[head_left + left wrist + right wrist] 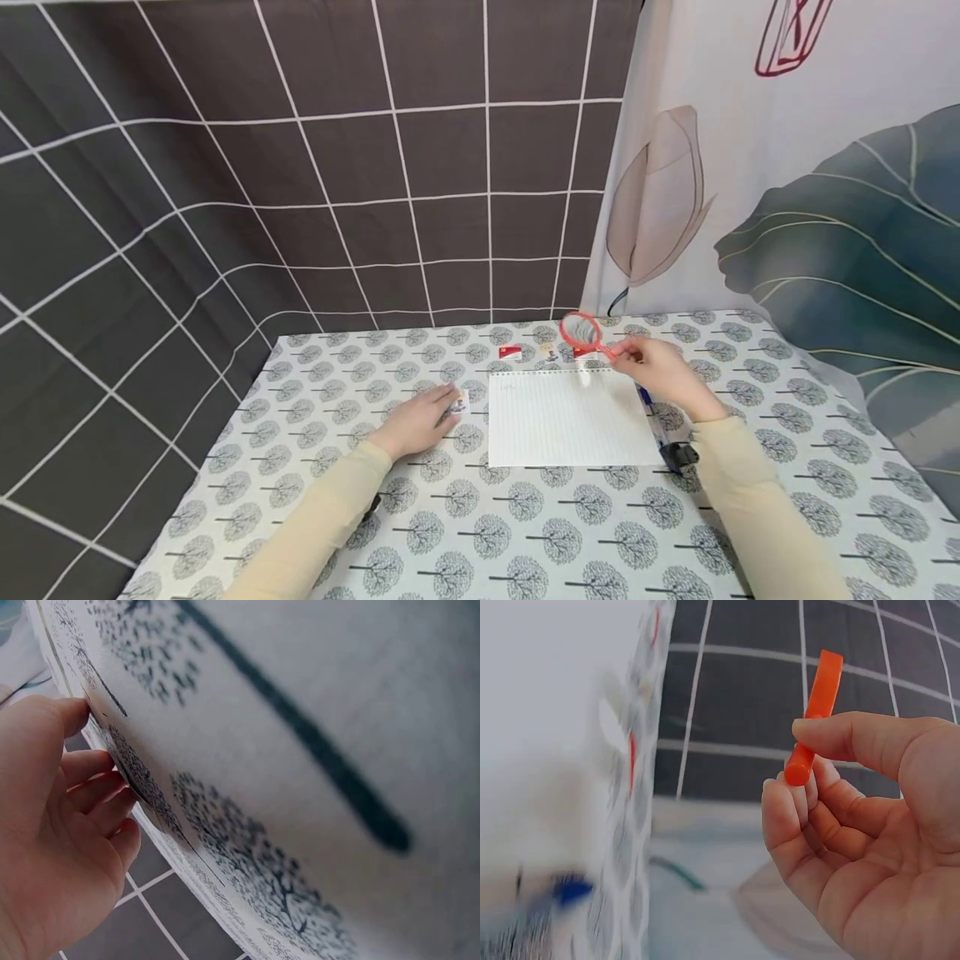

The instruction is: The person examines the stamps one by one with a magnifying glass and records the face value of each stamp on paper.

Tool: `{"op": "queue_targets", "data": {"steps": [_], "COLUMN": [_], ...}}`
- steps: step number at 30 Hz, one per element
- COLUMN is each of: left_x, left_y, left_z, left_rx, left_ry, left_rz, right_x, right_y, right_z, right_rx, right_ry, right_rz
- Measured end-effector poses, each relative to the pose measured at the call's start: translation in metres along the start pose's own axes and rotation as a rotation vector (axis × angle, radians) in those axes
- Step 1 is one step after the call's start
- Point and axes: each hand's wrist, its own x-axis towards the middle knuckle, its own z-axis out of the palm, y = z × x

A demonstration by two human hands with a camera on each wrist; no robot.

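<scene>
My right hand (663, 375) pinches the handle of a red-orange magnifying glass (581, 331) between thumb and fingers. Its round lens is tilted above the far edge of a lined paper pad (566, 425), near two red-and-white cards. In the right wrist view the orange handle (823, 686) shows edge-on, its end at the fingertips. On the tablecloth left of the pad lies a small picture card (461, 403), with my left hand (420, 421) resting over its left side. Seen from the left wrist, this hand (71, 817) has loosely bent fingers, tips at the surface.
Behind the pad lie a red-and-white card (510, 353), a small picture piece (551, 353) and another red-and-white card (583, 353). A blue-capped pen (646, 397) lies along the pad's right edge. A dark checked curtain (442, 167) hangs behind the table.
</scene>
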Motion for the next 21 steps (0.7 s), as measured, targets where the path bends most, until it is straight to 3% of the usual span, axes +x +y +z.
{"op": "queue_targets", "data": {"steps": [9, 16, 21], "left_x": [-0.001, -0.002, -0.004], "left_y": [0.000, -0.001, 0.001], "left_z": [0.000, -0.002, -0.004], "left_rx": [-0.024, -0.038, -0.050], "left_ry": [-0.011, 0.008, 0.001], "left_rz": [-0.015, -0.002, -0.005], "right_x": [0.027, 0.035, 0.038], "right_y": [-0.033, -0.051, -0.058], "right_z": [0.037, 0.061, 0.079], "right_rx": [0.075, 0.084, 0.099], "right_ry": [-0.030, -0.055, -0.086], "right_rz": [-0.066, -0.147, -0.159]}}
